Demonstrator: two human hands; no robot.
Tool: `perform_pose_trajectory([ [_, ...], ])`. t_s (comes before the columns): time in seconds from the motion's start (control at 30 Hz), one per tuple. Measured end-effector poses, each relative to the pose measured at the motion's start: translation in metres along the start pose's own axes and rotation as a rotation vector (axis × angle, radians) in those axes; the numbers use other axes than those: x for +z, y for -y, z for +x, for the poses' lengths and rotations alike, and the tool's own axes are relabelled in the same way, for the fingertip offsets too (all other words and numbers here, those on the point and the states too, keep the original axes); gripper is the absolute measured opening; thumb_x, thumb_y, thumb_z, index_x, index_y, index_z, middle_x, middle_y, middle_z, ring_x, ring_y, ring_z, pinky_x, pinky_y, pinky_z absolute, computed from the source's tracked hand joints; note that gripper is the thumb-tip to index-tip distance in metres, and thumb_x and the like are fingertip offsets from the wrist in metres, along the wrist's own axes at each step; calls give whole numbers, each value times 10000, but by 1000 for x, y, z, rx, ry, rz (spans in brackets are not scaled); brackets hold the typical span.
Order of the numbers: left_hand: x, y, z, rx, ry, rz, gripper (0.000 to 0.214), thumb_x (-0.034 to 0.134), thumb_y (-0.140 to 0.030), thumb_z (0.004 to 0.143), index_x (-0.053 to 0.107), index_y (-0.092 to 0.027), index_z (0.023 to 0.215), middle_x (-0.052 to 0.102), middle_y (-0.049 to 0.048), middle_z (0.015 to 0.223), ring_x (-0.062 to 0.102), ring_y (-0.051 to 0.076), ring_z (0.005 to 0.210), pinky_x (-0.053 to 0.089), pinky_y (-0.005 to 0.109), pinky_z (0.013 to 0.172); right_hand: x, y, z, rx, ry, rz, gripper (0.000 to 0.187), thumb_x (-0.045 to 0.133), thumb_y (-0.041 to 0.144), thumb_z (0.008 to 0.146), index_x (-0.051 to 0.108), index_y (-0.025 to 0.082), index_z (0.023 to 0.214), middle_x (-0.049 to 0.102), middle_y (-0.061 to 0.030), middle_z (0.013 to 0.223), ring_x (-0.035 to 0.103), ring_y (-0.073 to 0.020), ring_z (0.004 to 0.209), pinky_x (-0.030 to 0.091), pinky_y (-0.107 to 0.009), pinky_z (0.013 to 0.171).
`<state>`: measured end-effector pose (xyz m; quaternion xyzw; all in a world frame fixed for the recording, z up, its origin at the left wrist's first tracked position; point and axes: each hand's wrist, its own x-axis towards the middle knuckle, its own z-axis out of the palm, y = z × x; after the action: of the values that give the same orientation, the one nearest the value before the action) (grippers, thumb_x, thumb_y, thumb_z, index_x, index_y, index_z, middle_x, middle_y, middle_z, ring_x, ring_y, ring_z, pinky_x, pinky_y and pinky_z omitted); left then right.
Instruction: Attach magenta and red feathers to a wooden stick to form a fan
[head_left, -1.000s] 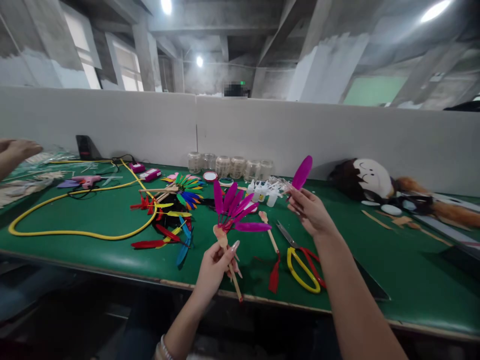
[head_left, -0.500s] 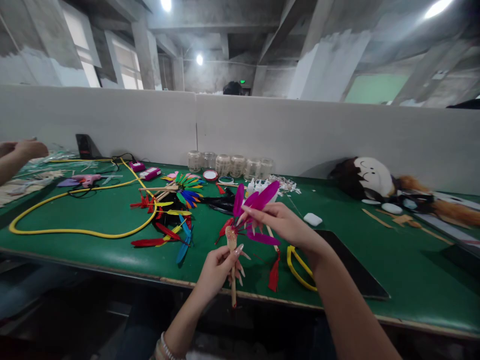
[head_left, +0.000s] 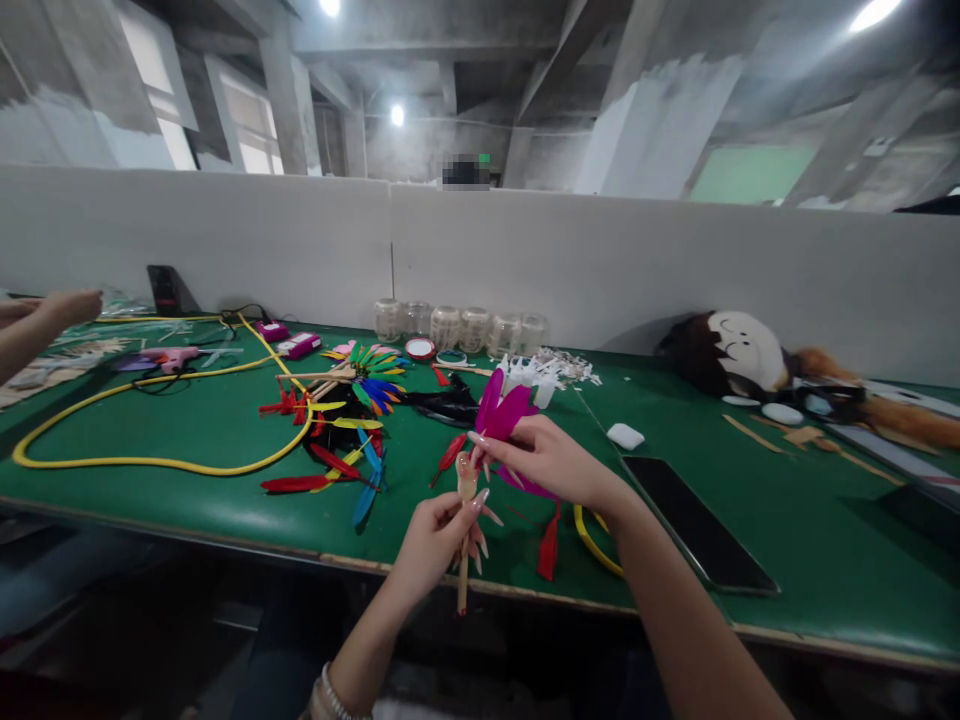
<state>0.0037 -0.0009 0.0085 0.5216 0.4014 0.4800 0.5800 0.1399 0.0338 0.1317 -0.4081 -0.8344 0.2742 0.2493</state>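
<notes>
My left hand (head_left: 433, 540) is closed around a wooden stick with a flat, widened head (head_left: 466, 482), held upright over the table's front edge. The head looks shiny, as if coated in something clear. Just above it, my right hand (head_left: 544, 455) is pinched shut on magenta feathers (head_left: 508, 410) that fan out behind the fingers; their quill ends are partly hidden. Its fingertips are at the stick's head, and whether they touch it I cannot tell. A red feather (head_left: 448, 458) lies left of the head. Below my right hand lies a red tassel (head_left: 549, 548).
Loose coloured feathers (head_left: 367, 450) and a multicoloured feather fan (head_left: 379, 375) lie left. Glass jars (head_left: 446, 328) line the partition. A yellow cord (head_left: 142, 467) loops across the green table. Right are a black tablet-like slab (head_left: 697, 525) and a plush toy (head_left: 739, 350). Another person's hand (head_left: 71, 308) is far left.
My right hand has come down and slightly left toward the stick's head, and the magenta feathers have turned and lowered with it. My left hand has barely moved.
</notes>
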Motion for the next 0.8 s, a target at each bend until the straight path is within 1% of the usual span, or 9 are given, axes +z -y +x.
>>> perform_pose_trajectory([
  [0.07, 0, 0, 0, -5, -1, 1, 388, 520, -479, 743, 607, -101, 744, 524, -17, 453, 403, 47, 325, 256, 149, 313, -2, 0, -2, -23, 15, 15, 384, 414, 400, 842, 601, 164, 603, 489, 10, 504, 470, -107, 538, 378, -238, 576],
  [0.13, 0, -1, 0, -13, -2, 2, 397, 525, -489, 734, 608, -101, 740, 523, -18, 450, 397, 46, 318, 255, 151, 310, -4, -1, -3, -60, 41, 34, 345, 419, 389, 842, 637, 167, 692, 566, -10, 592, 511, -120, 602, 396, -247, 621],
  [0.2, 0, -1, -1, -21, -2, 0, 400, 536, -497, 721, 608, -103, 733, 523, -20, 449, 393, 46, 313, 251, 153, 307, -5, -3, -4, -73, 73, 29, 313, 438, 389, 832, 642, 164, 757, 612, -24, 682, 524, -128, 636, 401, -251, 620],
  [0.3, 0, -2, -1, -30, 7, -10, 398, 539, -500, 717, 607, -109, 734, 520, -22, 448, 402, 49, 316, 244, 154, 306, -5, -6, -4, -46, 114, -7, 295, 430, 365, 839, 632, 155, 787, 626, -34, 722, 526, -127, 635, 399, -251, 599],
  [0.47, 0, 0, -1, -24, 16, -18, 386, 547, -493, 715, 609, -113, 728, 526, -17, 458, 420, 54, 333, 237, 153, 309, -2, -5, -3, 11, 81, -115, 219, 446, 284, 830, 609, 147, 776, 627, -49, 739, 535, -137, 642, 391, -257, 588],
  [0.57, 0, 0, -2, -24, 25, -20, 388, 550, -496, 712, 610, -113, 721, 519, -19, 459, 418, 54, 333, 237, 155, 311, 0, -2, -3, 0, 37, -132, 167, 442, 235, 825, 591, 161, 847, 635, -51, 799, 548, -140, 674, 392, -256, 604],
  [0.63, 0, -1, -2, -22, 29, -9, 394, 547, -500, 712, 609, -112, 717, 511, -22, 452, 410, 52, 329, 237, 157, 312, 1, -2, -3, -7, 5, -138, 175, 445, 206, 815, 571, 170, 930, 639, -54, 838, 555, -142, 687, 394, -257, 611],
  [0.7, 1, -2, -2, -16, 27, 8, 394, 544, -499, 715, 608, -110, 709, 506, -22, 447, 411, 54, 335, 243, 157, 316, 2, -3, -3, -11, -13, -151, 200, 448, 190, 805, 558, 170, 971, 641, -61, 867, 561, -149, 701, 396, -259, 615],
  [0.8, 1, -2, -2, -5, 23, 18, 391, 544, -492, 720, 607, -107, 699, 504, -18, 451, 424, 59, 352, 261, 158, 330, 3, -4, -3, -23, -16, -168, 179, 447, 178, 799, 564, 168, 935, 643, -61, 865, 569, -156, 715, 399, -261, 619],
])
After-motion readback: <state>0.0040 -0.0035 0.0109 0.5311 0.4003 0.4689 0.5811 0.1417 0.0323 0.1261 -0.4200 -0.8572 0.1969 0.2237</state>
